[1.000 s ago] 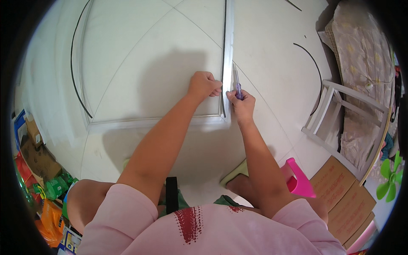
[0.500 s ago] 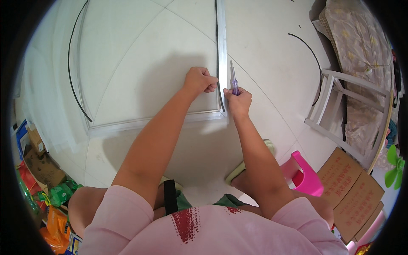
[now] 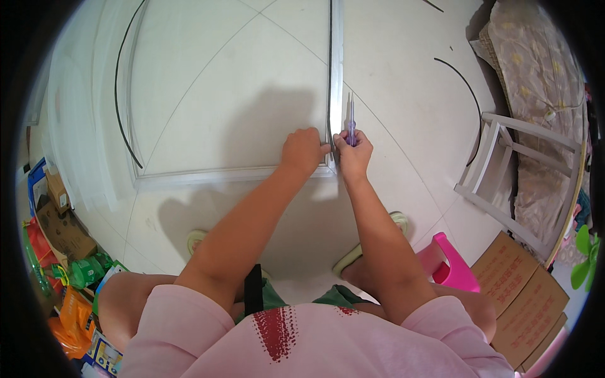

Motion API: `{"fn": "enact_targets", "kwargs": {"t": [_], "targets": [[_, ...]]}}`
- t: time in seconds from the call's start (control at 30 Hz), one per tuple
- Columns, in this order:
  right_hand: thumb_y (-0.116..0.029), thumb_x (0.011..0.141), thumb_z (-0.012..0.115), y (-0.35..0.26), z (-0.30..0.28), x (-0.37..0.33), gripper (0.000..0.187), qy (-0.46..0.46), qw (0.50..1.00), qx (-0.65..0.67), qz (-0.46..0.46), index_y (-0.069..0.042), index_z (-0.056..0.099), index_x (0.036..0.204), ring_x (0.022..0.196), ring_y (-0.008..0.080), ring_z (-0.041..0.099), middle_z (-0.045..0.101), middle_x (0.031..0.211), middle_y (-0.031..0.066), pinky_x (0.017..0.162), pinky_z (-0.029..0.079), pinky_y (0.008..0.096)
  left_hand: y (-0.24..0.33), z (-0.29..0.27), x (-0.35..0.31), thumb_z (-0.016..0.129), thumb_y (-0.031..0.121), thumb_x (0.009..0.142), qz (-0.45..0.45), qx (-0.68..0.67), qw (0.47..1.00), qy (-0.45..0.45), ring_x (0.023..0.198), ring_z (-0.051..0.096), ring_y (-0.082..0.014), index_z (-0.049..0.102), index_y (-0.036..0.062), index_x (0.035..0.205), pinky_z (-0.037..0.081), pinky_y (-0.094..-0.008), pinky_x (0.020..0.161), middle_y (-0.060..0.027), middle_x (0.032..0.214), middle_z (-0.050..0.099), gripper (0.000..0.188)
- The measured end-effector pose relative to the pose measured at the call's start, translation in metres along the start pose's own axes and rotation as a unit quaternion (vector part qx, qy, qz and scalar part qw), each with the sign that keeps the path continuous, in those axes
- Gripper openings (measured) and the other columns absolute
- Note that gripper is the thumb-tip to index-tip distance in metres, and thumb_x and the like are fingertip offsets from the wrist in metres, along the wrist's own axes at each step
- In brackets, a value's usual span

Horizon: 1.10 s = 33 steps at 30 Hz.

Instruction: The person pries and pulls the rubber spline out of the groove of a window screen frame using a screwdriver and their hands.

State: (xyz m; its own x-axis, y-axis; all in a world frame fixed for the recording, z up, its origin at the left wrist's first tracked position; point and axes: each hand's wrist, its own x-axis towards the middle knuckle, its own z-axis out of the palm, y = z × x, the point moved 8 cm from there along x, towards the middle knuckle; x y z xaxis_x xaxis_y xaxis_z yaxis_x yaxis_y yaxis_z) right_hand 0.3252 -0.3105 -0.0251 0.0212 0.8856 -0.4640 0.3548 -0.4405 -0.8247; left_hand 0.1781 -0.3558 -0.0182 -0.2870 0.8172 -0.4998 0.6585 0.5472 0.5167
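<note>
A silver metal frame (image 3: 233, 177) with sheer mesh in it lies flat on the floor. Along its right rail runs a thin black strip (image 3: 329, 82), whose near end sits by the corner. My left hand (image 3: 301, 151) is closed, fingers curled, its thumb side against the strip just above that corner. Across the rail, my right hand (image 3: 354, 157) grips a screwdriver (image 3: 351, 129) by its translucent purple handle, the shaft pointing away from me. The right fingertips are close to the strip; whether they touch it I cannot tell.
Loose black strips lie at the left (image 3: 117, 101) and the right (image 3: 469, 87). On the right stand a grey stool frame (image 3: 529, 129), a pink plastic stool (image 3: 450, 264) and cardboard boxes (image 3: 517, 283). Bottles (image 3: 85, 271) and an orange bag (image 3: 72, 327) crowd the lower left.
My left hand has slid along the rail toward me, nearer the corner. My right hand, still with the screwdriver, has come close to the strip's end. The whole view has shifted slightly.
</note>
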Motion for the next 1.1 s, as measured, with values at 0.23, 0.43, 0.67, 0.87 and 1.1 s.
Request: {"fn": "enact_targets", "kwargs": {"t": [0.23, 0.43, 0.67, 0.87, 1.1], "targets": [[-0.009, 0.071, 0.077, -0.004, -0.013, 0.013, 0.019, 0.037, 0.998, -0.048, -0.016, 0.0, 0.06, 0.075, 0.056, 0.0116, 0.053, 0.059, 0.063, 0.0052, 0.056, 0.046, 0.0292, 0.02, -0.001, 0.012, 0.075, 0.026, 0.072, 0.073, -0.033, 0.993, 0.089, 0.069, 0.064, -0.0363, 0.063, 0.0005, 0.068, 0.051, -0.0454, 0.064, -0.0182, 0.071, 0.065, 0.029], [-0.014, 0.071, 0.077, -0.041, -0.025, 0.021, 0.02, 0.056, 0.98, -0.193, -0.011, 0.001, 0.064, 0.072, 0.057, 0.0182, 0.058, 0.063, 0.064, 0.0093, 0.061, 0.049, 0.0322, 0.026, -0.003, 0.008, 0.078, 0.018, 0.068, 0.083, -0.127, 0.988, -0.002, 0.087, 0.063, -0.0324, 0.061, 0.0022, 0.09, 0.049, -0.0419, 0.075, -0.0165, 0.094, 0.066, 0.032], [-0.017, 0.072, 0.077, -0.021, -0.026, 0.029, 0.021, 0.02, 0.988, -0.151, 0.008, 0.0, 0.066, 0.073, 0.059, 0.0163, 0.058, 0.064, 0.065, 0.0074, 0.062, 0.049, 0.0319, 0.031, 0.003, -0.056, 0.085, 0.018, 0.06, 0.305, 0.098, 0.947, 0.002, 0.126, 0.04, -0.0282, 0.046, 0.0107, 0.128, 0.032, -0.0479, 0.1, -0.009, 0.131, 0.045, 0.079], [-0.016, 0.074, 0.077, -0.012, -0.023, 0.028, 0.021, 0.011, 0.997, -0.079, 0.022, 0.001, 0.064, 0.073, 0.058, 0.0117, 0.053, 0.06, 0.063, 0.0032, 0.058, 0.046, 0.0287, 0.02, 0.002, -0.061, 0.073, 0.011, 0.069, 0.376, 0.099, 0.908, 0.157, 0.115, 0.048, -0.0239, 0.056, 0.0093, 0.117, 0.035, -0.0442, 0.098, -0.005, 0.117, 0.055, 0.05], [-0.015, 0.075, 0.075, -0.014, -0.021, 0.025, 0.024, -0.001, 0.997, -0.07, 0.014, 0.003, 0.061, 0.066, 0.054, 0.0118, 0.046, 0.056, 0.059, 0.0033, 0.053, 0.042, 0.0309, 0.028, -0.002, -0.069, 0.06, 0.008, 0.077, 0.418, 0.094, 0.876, 0.221, 0.077, 0.052, -0.0205, 0.063, 0.0079, 0.112, 0.042, -0.0349, 0.077, -0.0026, 0.081, 0.053, 0.035]]}}
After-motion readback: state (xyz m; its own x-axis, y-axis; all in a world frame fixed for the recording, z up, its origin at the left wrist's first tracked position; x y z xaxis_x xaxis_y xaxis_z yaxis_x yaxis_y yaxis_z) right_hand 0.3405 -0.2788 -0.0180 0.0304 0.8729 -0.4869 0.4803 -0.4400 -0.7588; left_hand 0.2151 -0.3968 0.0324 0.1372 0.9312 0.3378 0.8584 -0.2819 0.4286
